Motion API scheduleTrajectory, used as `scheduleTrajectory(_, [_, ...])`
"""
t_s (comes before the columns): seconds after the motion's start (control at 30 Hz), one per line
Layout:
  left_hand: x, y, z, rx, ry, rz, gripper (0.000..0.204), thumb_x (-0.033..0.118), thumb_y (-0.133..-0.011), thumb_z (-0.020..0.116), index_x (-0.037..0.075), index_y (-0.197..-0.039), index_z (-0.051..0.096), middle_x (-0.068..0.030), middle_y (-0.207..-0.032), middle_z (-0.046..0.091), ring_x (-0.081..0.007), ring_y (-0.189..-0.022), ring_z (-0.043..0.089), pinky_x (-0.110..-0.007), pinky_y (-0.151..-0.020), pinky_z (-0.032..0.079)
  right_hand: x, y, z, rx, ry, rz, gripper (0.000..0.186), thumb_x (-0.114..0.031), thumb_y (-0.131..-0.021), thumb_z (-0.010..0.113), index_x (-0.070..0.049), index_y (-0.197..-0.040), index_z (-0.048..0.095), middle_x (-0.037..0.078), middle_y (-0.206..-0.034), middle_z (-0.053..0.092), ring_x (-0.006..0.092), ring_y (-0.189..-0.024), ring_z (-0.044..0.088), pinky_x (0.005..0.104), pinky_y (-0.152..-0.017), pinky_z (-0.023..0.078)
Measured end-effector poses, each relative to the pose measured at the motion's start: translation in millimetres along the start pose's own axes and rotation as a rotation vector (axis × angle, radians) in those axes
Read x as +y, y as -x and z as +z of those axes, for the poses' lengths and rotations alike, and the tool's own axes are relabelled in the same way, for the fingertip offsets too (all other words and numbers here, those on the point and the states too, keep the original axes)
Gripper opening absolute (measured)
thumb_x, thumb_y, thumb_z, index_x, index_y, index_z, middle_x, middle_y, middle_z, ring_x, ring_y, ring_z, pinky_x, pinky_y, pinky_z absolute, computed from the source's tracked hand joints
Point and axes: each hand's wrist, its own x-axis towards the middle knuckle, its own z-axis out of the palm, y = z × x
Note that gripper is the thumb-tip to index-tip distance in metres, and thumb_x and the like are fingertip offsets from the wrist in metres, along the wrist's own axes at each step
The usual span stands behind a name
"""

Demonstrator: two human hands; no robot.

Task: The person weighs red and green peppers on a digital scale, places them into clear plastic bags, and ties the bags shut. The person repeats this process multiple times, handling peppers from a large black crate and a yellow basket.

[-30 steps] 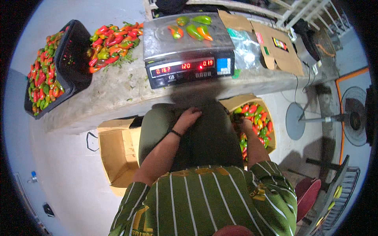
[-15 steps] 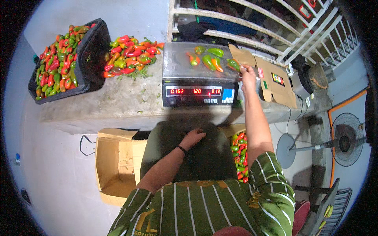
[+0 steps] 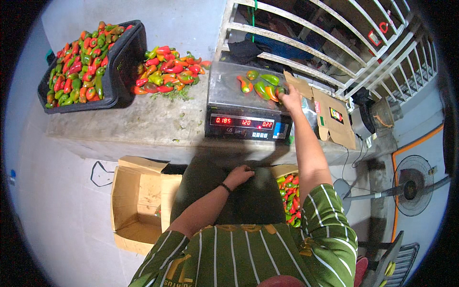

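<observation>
At the red-digit scale [image 3: 227,95], the right hand [image 3: 291,99] grips a pepper [image 3: 280,90]; the left hand [image 3: 239,177] lies half-curled.

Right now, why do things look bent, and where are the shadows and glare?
Head view: fisheye distortion curves the white railing, and the picture's rim falls to black; head view: shadow darkens part of the counter front below the scale; head view: red digits glow, and the metal plate has a pale sheen.
</observation>
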Motion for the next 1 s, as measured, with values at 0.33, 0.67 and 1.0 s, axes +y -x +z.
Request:
scheduleTrajectory(0.33, [11.2,12.6,-3.5,-0.003,0.062,-0.005,0.049,0.038,-0.076,0.054,0.001,-0.108,0.056,-0.0174,-0.107,0.058,-0.0299,-0.101,0.054,-0.037,-0.087,0.041,-31.9,-4.1,2.3,-0.231,0.447,-0.42,0.051,-0.022,-0.063,0.065,-0.021,-0.112,0.053,0.006,-0.119,0.05,0.0337,-0.115,0.037,0.061,-0.092,0.027])
scheduleTrajectory(0.67, [4.7,3.4,-3.2,0.031,0.034,-0.009,0.049,0.036,-0.074,0.055,0.001,-0.108,0.056,-0.0184,-0.109,0.057,-0.0305,-0.103,0.053,-0.036,-0.089,0.04,-6.3,39.6,-28.6,0.326,-0.181,-0.433,0.034,-0.014,-0.061,0.065,-0.008,-0.092,0.052,0.016,-0.095,0.048,0.0349,-0.093,0.049,0.0434,-0.08,0.039])
scheduleTrajectory(1.0, [21.0,19.4,-3.2,-0.01,-0.015,0.035,0.046,0.034,-0.074,0.055,0.002,-0.107,0.057,-0.0175,-0.107,0.058,-0.0305,-0.101,0.054,-0.036,-0.088,0.04,300.3,268.7,54.1,-0.255,0.247,-0.119,0.052,-0.018,-0.06,0.069,-0.012,-0.107,0.048,0.021,-0.108,0.042,0.0406,-0.102,0.045,0.0481,-0.088,0.038])
